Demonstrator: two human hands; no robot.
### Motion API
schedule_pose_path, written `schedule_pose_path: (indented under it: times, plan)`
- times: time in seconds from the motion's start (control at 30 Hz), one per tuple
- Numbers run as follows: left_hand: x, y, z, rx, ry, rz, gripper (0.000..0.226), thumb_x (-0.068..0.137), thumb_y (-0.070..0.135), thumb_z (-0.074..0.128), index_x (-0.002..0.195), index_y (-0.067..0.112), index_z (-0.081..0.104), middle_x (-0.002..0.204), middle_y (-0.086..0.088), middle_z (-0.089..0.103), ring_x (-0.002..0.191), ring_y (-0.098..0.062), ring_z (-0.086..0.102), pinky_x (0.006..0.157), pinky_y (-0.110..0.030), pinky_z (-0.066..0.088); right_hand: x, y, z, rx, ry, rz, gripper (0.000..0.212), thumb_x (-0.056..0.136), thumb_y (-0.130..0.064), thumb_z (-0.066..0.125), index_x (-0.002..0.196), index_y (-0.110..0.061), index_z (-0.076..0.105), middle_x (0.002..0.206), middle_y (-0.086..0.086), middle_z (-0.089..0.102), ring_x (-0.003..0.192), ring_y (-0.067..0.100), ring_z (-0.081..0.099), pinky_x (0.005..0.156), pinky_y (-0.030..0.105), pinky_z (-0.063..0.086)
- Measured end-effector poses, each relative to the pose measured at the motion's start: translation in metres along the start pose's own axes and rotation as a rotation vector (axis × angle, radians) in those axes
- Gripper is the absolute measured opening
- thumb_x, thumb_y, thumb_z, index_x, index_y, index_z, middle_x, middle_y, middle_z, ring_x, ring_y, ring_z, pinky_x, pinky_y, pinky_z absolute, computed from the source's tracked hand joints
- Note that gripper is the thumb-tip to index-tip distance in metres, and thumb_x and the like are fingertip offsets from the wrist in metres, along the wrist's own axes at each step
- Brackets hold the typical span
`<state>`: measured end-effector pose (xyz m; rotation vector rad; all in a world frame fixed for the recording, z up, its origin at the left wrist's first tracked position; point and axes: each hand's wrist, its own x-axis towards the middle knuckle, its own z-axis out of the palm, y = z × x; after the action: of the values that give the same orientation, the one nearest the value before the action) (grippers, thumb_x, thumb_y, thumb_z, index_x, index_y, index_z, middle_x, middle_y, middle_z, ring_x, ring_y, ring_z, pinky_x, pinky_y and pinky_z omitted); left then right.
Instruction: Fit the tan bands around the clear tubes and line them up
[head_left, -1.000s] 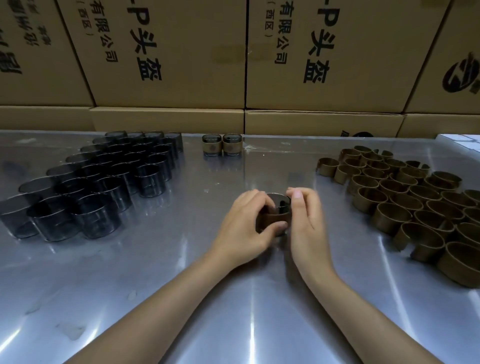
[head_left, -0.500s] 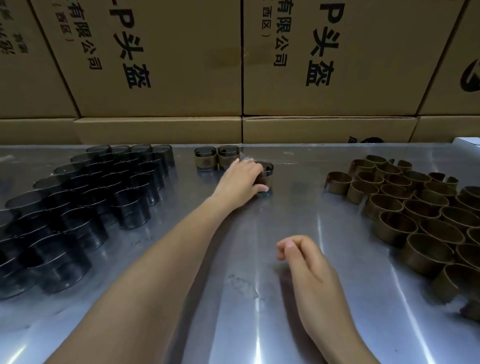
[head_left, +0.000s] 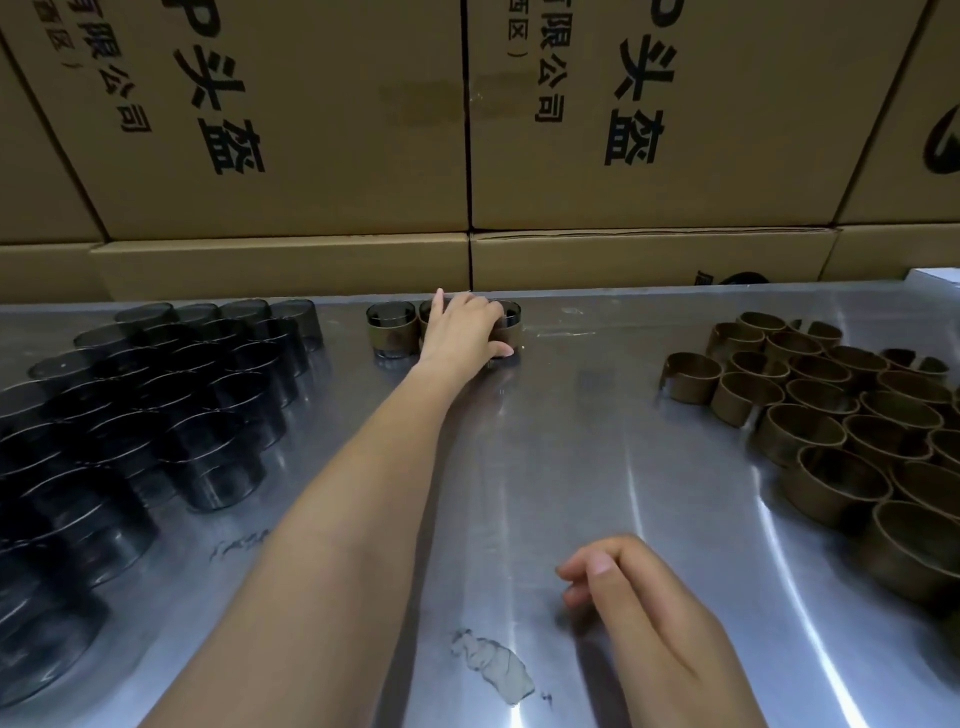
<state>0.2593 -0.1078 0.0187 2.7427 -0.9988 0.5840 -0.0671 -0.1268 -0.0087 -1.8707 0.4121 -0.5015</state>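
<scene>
1. My left hand grips the banded tube, upright, touching the row's right end.
2. Right hand hangs slack, empty; bands lie to its right, so it's closer.

- We see two bare forearms reaching into view from the bottom edge, with no sleeve, cuff or glove on either.
- Our left hand is bare: no ring, no watch and no strap at the wrist.
- Its forearm is long and slim, and the whole length that shows is uncovered.
- Our right hand is bare too, with nothing worn on the fingers or wrist.
- The nails on the right hand that we can make out are short and plain, with no polish that we can tell.
- The thumbnail of the left hand looks short as well.
- We see no marks, tape or plasters on either arm.
</scene>
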Motion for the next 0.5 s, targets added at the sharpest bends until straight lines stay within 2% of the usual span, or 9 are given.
schedule_pose_path:
  times: [0.13,0.27,0.5]
  plan:
    - [0.0047,-0.0006,0.0026,-0.006,-0.029,-0.019,0.037,0.088,0.042,0.064,0.113,0.015,0.058,0.123,-0.004,0.056,0.130,-0.025,0.038,0.115,-0.061,0.006,0.0006,0.0013,-0.0002,-0.014,0.000,-0.004,0.017,0.080,-0.039,0.047,0.081,-0.050,0.060,0.077,-0.021,0.067,0.083,-0.002,0.059,0.070,0.012,0.041]
    - [0.0056,-0.0003,0.0054,0.013,-0.025,-0.059,0.044,0.089,0.043,0.062,0.125,0.018,0.055,0.133,-0.007,0.044,0.134,-0.029,0.029,0.112,-0.066,0.006,0.0005,0.0029,-0.0013,-0.063,-0.014,-0.012,0.022,0.086,-0.033,0.050,0.080,-0.053,0.059,0.076,-0.022,0.066,0.084,-0.003,0.059,0.072,0.010,0.042]
    - [0.0010,0.0020,0.0013,0.013,-0.032,-0.134,0.044,0.090,0.044,0.061,0.125,0.018,0.054,0.131,-0.008,0.040,0.125,-0.035,0.042,0.112,-0.064,0.012,0.0015,0.0019,-0.0015,-0.053,-0.035,-0.012,0.020,0.086,-0.035,0.049,0.080,-0.052,0.059,0.078,-0.022,0.066,0.084,-0.001,0.058,0.071,0.013,0.042]
